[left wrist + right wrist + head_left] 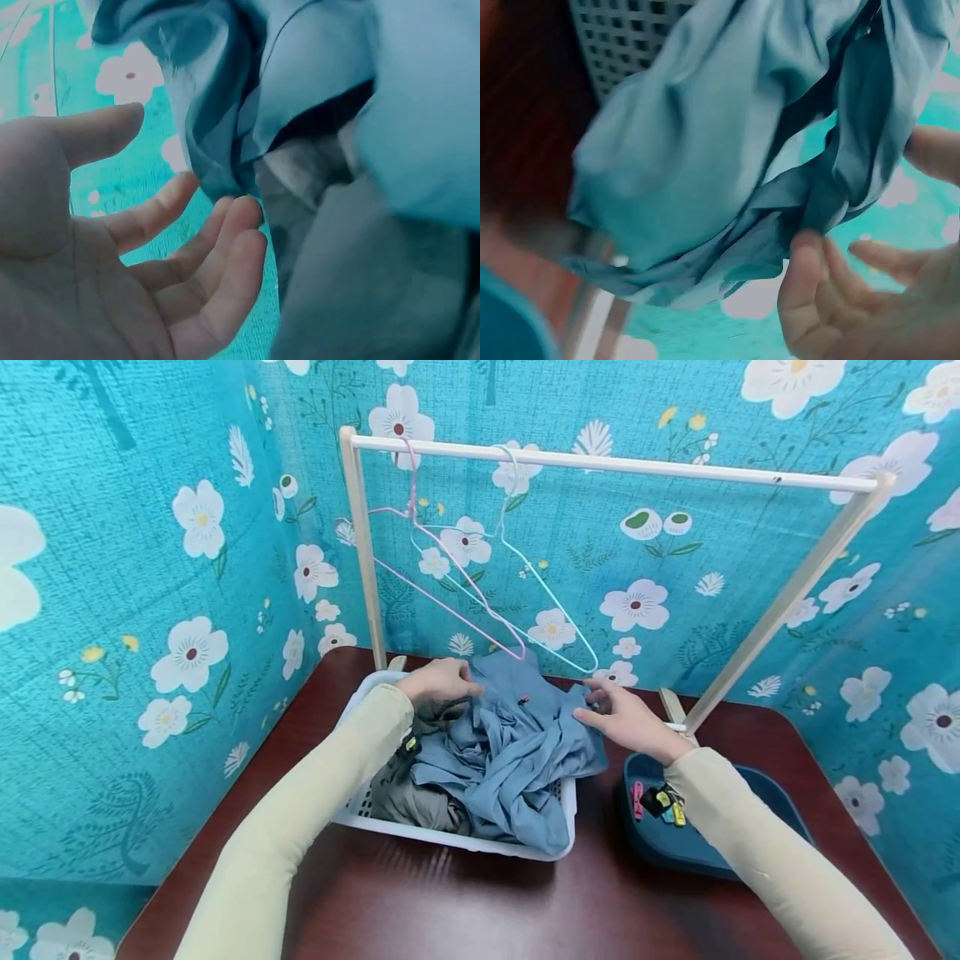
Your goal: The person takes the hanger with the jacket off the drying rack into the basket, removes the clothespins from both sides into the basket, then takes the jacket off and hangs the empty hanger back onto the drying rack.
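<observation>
A crumpled blue-grey garment [517, 735] with a small red spot near its top lies heaped in a white basket [450, 841]. Beneath it on the left shows a darker grey-green cloth [423, 806]. My left hand [441, 680] is at the garment's upper left; in the left wrist view its fingers [240, 262] are loosely bent beside the cloth, not gripping it. At the garment's upper right is my right hand [628, 718], thumb and fingers [802, 274] spread and touching the fabric's edge without a clear pinch.
A rack's white bar [600, 462] spans above the basket, carrying a pink hanger [468, 578] and a light blue hanger [551, 593]. Right of the basket stands a dark blue bin [648, 852] with pink and yellow clips. Flowered blue cloth [675, 635] hangs behind the brown table [420, 910].
</observation>
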Available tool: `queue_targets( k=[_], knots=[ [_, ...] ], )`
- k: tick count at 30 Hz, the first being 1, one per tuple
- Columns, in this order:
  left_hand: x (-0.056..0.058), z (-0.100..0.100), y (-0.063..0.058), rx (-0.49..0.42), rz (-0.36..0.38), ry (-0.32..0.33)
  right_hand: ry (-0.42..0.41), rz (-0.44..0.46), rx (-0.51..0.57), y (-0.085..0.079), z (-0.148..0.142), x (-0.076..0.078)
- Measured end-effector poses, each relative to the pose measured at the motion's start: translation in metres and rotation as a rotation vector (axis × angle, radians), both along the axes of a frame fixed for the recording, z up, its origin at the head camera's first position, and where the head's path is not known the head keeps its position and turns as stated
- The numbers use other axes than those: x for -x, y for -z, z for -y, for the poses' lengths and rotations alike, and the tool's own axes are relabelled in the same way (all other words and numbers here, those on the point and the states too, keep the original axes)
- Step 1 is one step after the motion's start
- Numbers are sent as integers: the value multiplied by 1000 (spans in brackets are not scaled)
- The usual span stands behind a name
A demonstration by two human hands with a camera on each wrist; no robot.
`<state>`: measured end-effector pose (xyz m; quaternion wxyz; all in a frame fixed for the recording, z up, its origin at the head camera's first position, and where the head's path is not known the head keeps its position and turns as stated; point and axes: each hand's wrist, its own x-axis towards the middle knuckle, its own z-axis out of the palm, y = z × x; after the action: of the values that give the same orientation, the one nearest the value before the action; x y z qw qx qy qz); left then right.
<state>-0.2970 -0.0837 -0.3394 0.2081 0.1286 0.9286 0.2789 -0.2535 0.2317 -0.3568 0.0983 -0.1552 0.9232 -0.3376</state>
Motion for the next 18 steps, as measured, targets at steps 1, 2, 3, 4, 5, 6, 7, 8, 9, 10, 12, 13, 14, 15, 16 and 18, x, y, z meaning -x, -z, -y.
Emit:
queue_targets(
  k=[1,2,3,4,5,6,7,8,9,10,12,13,14,15,16,18],
  knots=[
    [3,1,-1,-27,5,-17,30,36,12,3,-4,2],
    [5,2,-2,-53,15,-31,56,83,29,6,-7,4],
    [8,3,-2,-73,27,-44,75,139,52,9,-10,6],
    [11,3,-2,-95,41,-54,83,202,80,11,-13,8],
    [13,4,-1,-115,57,-67,87,270,111,14,-16,10],
    [15,4,0,-133,78,-81,89,340,141,17,-17,12],
    [18,4,1,-153,103,-93,90,411,173,20,-18,13],
    [20,4,2,-166,129,-103,88,476,203,23,-19,15],
    [23,4,4,-176,149,-113,90,538,236,27,-19,16],
    [24,3,4,-190,168,-123,95,591,263,30,-19,17],
    [29,1,8,-216,194,-129,101,675,324,37,-19,20],
    [31,0,10,-230,206,-129,108,702,356,41,-18,22],
    [33,-2,12,-238,211,-121,116,728,389,45,-16,24],
    [35,-5,15,-244,212,-115,131,753,430,49,-15,26],
    [37,-7,18,-252,217,-105,141,769,465,52,-14,28],
    [39,-13,24,-271,224,-88,180,784,541,57,-11,31]
  ],
)
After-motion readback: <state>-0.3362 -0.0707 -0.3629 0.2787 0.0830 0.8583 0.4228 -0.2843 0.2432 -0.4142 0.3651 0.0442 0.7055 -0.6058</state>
